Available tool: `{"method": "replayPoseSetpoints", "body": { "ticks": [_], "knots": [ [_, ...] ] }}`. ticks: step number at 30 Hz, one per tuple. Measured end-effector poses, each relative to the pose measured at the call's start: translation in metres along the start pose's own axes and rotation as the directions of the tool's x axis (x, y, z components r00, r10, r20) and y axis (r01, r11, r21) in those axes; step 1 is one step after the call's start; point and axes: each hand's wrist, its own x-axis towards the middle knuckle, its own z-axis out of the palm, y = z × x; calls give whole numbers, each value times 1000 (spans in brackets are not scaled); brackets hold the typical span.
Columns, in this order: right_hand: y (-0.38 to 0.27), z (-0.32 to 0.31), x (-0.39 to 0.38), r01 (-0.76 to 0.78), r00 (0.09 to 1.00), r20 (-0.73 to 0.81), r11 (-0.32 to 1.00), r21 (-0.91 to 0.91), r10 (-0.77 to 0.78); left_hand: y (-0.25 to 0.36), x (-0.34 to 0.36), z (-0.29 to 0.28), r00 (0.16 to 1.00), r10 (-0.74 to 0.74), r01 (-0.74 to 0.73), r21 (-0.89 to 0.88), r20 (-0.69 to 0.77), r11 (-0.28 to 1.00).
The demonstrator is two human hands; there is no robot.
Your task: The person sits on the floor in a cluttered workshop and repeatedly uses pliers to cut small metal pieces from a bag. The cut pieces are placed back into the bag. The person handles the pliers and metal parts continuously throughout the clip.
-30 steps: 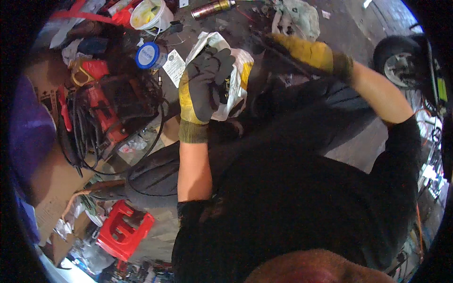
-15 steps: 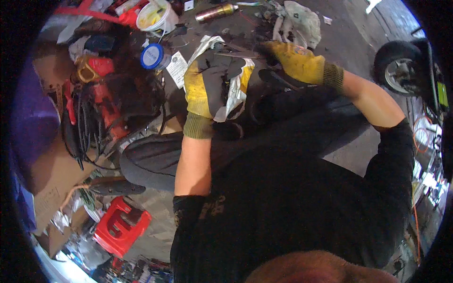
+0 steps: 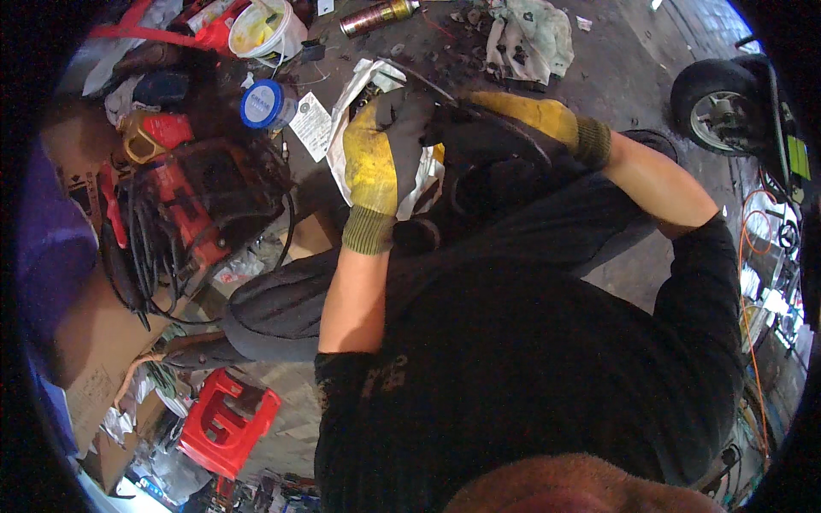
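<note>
My left hand [image 3: 376,145], in a yellow glove with dark grey coating, closes over a crumpled white wrapper [image 3: 351,81]. Its thumb and fingers come together near the wrapper's upper part, and small dark bits show beside them. Across from it, my right hand [image 3: 526,115], in a similar glove, is closed with its fingertips pointing left, close to the left fingers. A thin dark strip [image 3: 505,124] runs slantwise past the right fingertips. What the right fingers hold is too dark to make out.
Left of my hands are a blue-lidded jar [image 3: 262,104], a white printed card [image 3: 311,126], a white bucket [image 3: 268,32] and a red-and-black machine with cables [image 3: 192,205]. Beyond lie a spray can [image 3: 376,17] and a stained rag [image 3: 530,38]. A wheel [image 3: 723,115] stands right; a red plastic stool [image 3: 227,423] lies lower left.
The left hand has turned and closed further over the wrapper, covering its middle. My right hand has shifted slightly left and down, nearer the left. The view has tilted a little.
</note>
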Motion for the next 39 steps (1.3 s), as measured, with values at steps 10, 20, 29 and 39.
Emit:
{"method": "replayPoseSetpoints", "body": {
  "ticks": [10, 20, 29, 39],
  "knots": [
    [-57, -33, 41, -565, 825, 45, 823, 58, 564, 14, 33, 8, 981, 39, -15, -130, 188, 991],
    [-32, 6, -9, -665, 689, -250, 730, 157, 681, 23, 45, 35, 899, -84, 216, -268, 431, 939],
    [-26, -19, -18, -515, 843, -145, 855, 61, 518, 35, 51, 21, 887, -179, 265, -150, 424, 953],
    [-27, -31, -5, -497, 863, -30, 857, 132, 505, 38, 36, 17, 893, -203, 289, -167, 403, 943]
  ]
}}
